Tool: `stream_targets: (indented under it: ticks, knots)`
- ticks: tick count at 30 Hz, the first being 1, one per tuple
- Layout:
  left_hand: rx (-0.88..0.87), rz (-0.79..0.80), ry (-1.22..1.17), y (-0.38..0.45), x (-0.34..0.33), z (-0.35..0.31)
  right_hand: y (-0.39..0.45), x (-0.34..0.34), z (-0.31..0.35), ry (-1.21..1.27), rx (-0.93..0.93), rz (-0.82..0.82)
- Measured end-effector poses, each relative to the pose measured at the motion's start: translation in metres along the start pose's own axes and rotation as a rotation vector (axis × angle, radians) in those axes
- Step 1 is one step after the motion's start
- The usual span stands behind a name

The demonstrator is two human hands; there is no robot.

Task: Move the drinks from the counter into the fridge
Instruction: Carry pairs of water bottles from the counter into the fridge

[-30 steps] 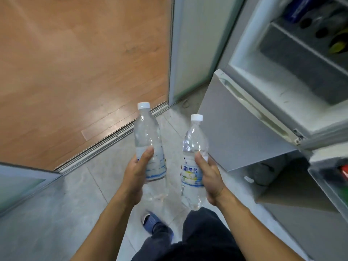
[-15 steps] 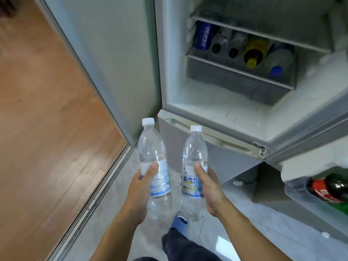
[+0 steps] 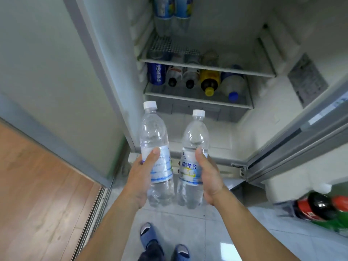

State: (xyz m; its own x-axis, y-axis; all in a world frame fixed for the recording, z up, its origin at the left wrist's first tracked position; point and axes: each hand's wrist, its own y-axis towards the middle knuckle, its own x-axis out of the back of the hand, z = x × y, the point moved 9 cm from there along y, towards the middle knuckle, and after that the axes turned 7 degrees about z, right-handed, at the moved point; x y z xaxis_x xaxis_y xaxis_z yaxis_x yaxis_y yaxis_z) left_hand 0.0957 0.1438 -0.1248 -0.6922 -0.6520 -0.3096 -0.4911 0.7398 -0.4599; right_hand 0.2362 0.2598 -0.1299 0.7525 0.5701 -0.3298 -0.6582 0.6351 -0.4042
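Note:
Two clear water bottles with white caps stand upright in my hands in front of the open fridge point(image 3: 248, 127). My left hand point(image 3: 140, 178) grips the left water bottle point(image 3: 155, 140) around its label. My right hand point(image 3: 209, 178) grips the right water bottle point(image 3: 194, 144) the same way. Both bottles are just outside the fridge's lower edge, below the shelves. On the lower shelf point(image 3: 197, 99) lie a blue Pepsi can point(image 3: 156, 75) and several bottles on their sides. Two water bottles point(image 3: 172, 12) stand on the wire shelf above.
The fridge door point(image 3: 301, 140) hangs open at the right, with cola and green bottles point(image 3: 318, 210) in its rack. A pale sliding panel point(image 3: 47, 63) stands at the left, with wood floor point(image 3: 37, 194) beyond its track. My slippered feet point(image 3: 162, 242) are on grey tiles.
My view has swung up and to the right onto the fridge's inside. Both hands still hold their bottles, now raised closer to the fridge opening.

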Motion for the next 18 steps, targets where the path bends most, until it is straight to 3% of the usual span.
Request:
stream_targets:
  ticks: [7,13,18]
  knots:
    - [-0.187,0.190,0.090,0.053,-0.047,-0.128,0.039,-0.025,0.114,0.057,0.231,-0.036]
    - [-0.404,0.192,0.113,0.082,-0.077,-0.224,0.067,-0.037,0.214,-0.036,0.477,-0.143]
    - [-0.571,0.253,0.160,0.102,-0.115,-0.281,0.094,-0.036,0.279,-0.121,0.572,-0.226]
